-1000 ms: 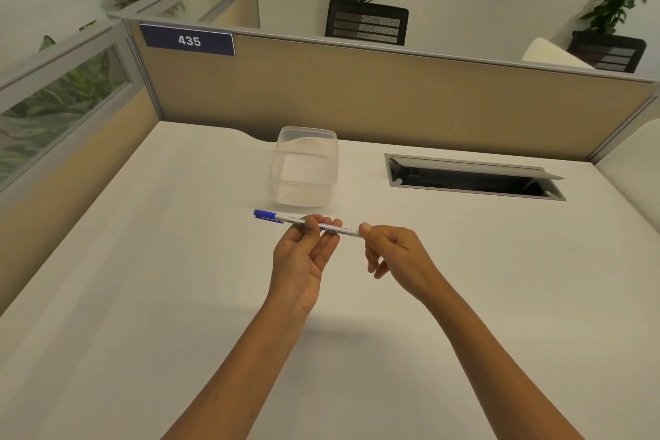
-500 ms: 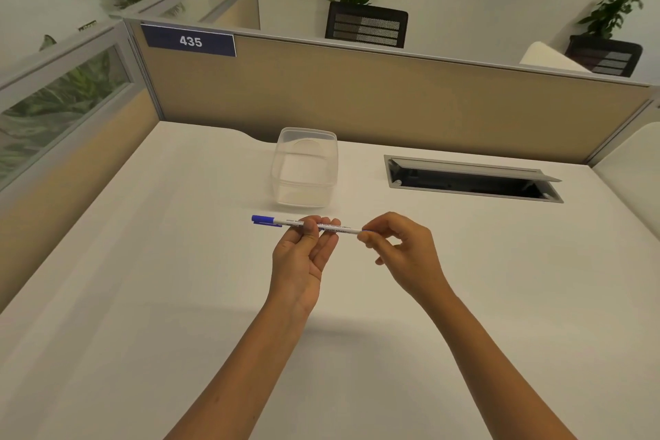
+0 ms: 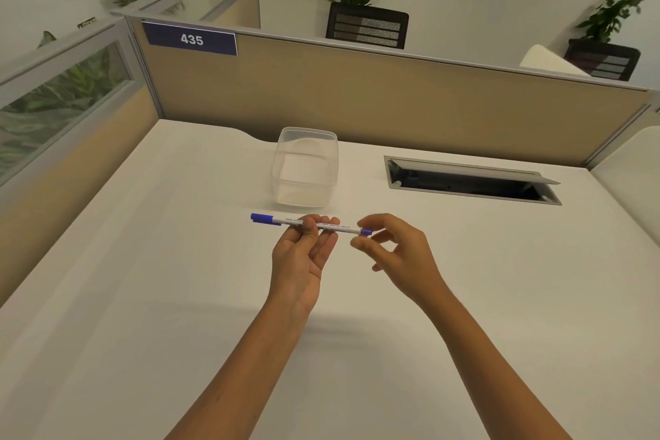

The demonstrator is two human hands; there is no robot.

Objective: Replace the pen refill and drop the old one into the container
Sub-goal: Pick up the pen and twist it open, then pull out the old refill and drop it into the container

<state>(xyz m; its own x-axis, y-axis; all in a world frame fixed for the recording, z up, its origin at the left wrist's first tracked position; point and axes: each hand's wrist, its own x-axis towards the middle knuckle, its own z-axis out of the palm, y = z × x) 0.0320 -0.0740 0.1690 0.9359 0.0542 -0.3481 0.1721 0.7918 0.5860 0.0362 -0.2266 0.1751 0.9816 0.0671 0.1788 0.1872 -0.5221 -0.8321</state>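
A white pen (image 3: 285, 221) with a blue cap at its left end is held level above the desk. My left hand (image 3: 303, 254) grips its middle, palm up, fingers curled over the barrel. My right hand (image 3: 396, 254) sits at the pen's right end; thumb and forefinger are parted around the blue end plug (image 3: 366, 232), which now shows. Whether they touch it I cannot tell. A clear plastic container (image 3: 305, 168), lidless and seemingly empty, stands just beyond the pen.
The white desk (image 3: 143, 296) is fenced by tan partition panels (image 3: 357, 100) at the back and left. A cable hatch (image 3: 471, 182) with its lid raised lies to the right of the container. Potted plants stand behind the partition.
My right fingers pinched the pen's right end earlier; now they have parted and the blue end plug is exposed. My left hand and the pen have stayed almost still.
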